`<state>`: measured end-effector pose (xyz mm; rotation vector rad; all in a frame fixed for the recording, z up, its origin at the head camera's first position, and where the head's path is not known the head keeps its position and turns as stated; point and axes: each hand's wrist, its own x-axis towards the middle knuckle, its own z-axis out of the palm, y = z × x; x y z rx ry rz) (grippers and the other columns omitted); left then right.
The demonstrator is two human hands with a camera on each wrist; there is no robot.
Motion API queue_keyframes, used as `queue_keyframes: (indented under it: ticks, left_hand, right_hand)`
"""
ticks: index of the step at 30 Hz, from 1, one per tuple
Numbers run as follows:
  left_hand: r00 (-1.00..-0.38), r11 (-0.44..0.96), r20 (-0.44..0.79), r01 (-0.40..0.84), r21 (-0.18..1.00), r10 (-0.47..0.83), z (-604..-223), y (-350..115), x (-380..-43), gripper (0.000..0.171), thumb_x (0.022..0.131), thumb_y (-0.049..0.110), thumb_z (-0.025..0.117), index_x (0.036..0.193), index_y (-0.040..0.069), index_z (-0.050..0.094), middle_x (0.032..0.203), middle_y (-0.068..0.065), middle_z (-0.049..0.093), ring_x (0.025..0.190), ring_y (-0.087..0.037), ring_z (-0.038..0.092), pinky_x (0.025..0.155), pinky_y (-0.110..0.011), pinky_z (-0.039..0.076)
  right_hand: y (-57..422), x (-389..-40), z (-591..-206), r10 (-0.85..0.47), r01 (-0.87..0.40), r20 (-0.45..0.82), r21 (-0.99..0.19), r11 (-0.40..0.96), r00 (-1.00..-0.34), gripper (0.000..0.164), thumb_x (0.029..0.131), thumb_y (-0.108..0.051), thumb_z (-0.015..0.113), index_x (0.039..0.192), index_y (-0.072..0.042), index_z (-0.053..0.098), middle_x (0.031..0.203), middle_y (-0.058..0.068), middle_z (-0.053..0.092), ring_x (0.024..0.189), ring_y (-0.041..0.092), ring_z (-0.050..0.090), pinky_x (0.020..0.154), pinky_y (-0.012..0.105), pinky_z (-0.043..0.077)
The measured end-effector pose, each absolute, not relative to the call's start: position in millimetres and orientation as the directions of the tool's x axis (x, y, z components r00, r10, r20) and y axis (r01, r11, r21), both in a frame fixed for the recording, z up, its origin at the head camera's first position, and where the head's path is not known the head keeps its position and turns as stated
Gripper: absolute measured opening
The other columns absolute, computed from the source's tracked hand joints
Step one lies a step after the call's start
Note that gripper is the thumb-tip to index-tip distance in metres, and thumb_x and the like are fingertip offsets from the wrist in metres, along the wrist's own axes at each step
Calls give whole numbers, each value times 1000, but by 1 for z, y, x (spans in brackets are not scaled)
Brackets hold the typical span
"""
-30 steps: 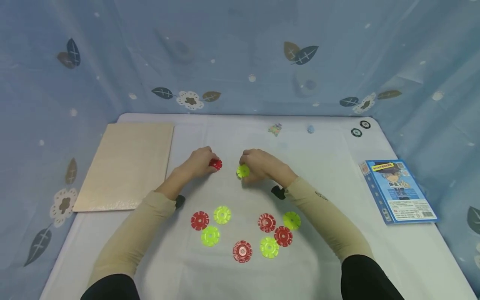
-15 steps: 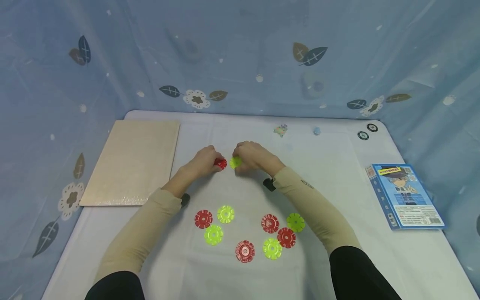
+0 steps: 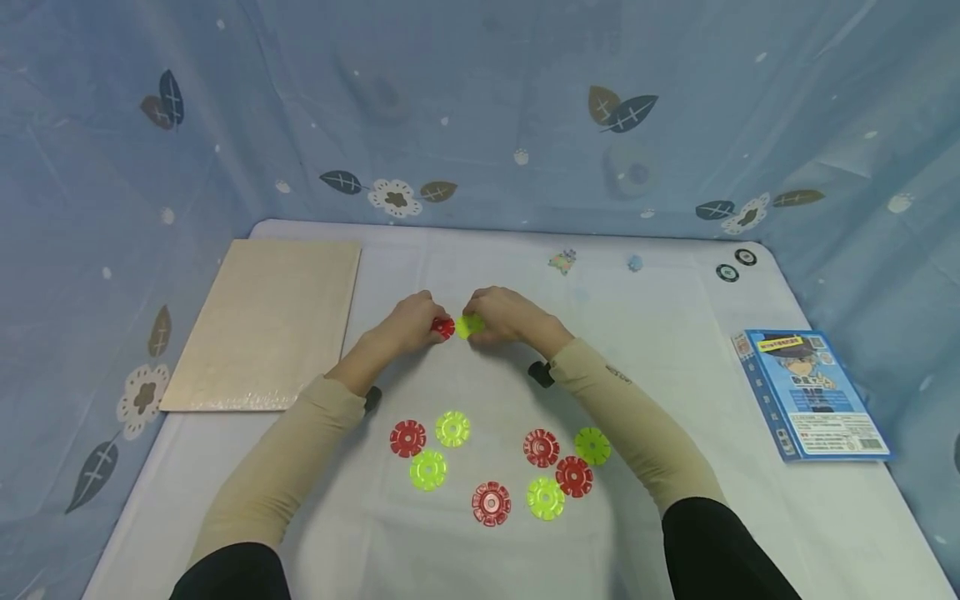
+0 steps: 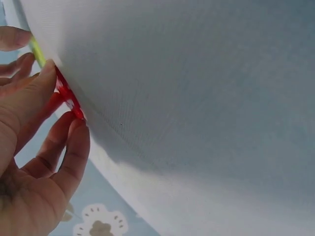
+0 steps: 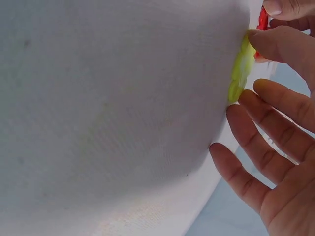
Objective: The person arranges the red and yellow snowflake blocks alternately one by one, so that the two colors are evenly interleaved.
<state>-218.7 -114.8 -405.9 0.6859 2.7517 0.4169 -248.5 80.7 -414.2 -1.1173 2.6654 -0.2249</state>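
Note:
My left hand (image 3: 411, 323) pinches a red notched disc (image 3: 444, 327) by its edge, thumb on one side and fingers on the other in the left wrist view. Facing it, my right hand (image 3: 510, 317) holds a yellow-green notched disc (image 3: 468, 326) between thumb and fingertips. The two discs stand edge to edge, close over the white table. In the right wrist view the yellow-green disc (image 5: 239, 71) overlaps the red disc (image 5: 262, 22) at its far end. Nearer the body lie more loose discs, among them a red one (image 3: 491, 503) and a yellow-green one (image 3: 545, 497).
A beige square board (image 3: 262, 325) lies at the left of the table. At the right is a blue box (image 3: 813, 394). Two black rings (image 3: 727, 272), a small blue piece (image 3: 634, 263) and a colourful sticker-like piece (image 3: 562, 262) lie along the back.
My right hand has moved left with the yellow-green disc, so it now meets the red disc in my left hand. The head view has shifted slightly.

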Motion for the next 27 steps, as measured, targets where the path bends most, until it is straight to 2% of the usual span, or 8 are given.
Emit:
queue_keyframes:
  ticks: [9, 15, 27]
  left_hand:
    - [-856, 857, -212, 389, 338, 472, -409, -110, -219, 37, 84, 15, 75, 118, 2, 68, 105, -15, 62, 93, -23, 54, 83, -35, 47]
    - [-865, 871, -228, 364, 331, 448, -410, -112, -218, 39, 83, 14, 75, 119, 0, 67, 107, -16, 62, 94, -24, 53, 85, -35, 47]
    - [-869, 874, -212, 374, 312, 447, -405, -111, -217, 38, 83, 15, 75, 118, 2, 68, 105, -14, 62, 93, -24, 55, 84, -36, 48]
  right_hand:
    - [105, -236, -405, -679, -646, -123, -225, 729, -724, 39, 87, -32, 68, 120, -12, 67, 121, 4, 66, 110, 22, 64, 92, 39, 52]
    - [125, -216, -404, -685, -655, -140, -211, 726, -715, 34, 87, -32, 68, 117, -15, 69, 109, 1, 69, 101, 20, 66, 87, 39, 53]
    - [158, -145, -404, -803, -753, -122, -290, 591, -583, 32, 83, -37, 73, 108, -17, 72, 102, -5, 70, 91, 12, 67, 84, 34, 53]
